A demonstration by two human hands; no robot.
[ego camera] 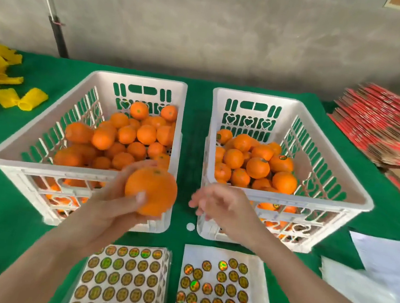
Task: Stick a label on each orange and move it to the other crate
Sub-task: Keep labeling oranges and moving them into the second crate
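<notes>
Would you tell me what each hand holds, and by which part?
The left hand grips one orange by its underside; the right hand seems empty.

One wide-angle head camera looks forward and down from above the near edge of the table (191, 130). The sheets (121, 281) lie nearest the lens at the bottom, left crate (44, 168) and right crate (312, 200) mid-frame, the wall (207, 28) across the top.

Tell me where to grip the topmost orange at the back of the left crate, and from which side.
Probably from above: the topmost orange sits highest on the heap, by the left crate's far wall, with its upper half exposed. Put the fingers on its left and right flanks at the widest part, since other oranges crowd its near side.
</notes>
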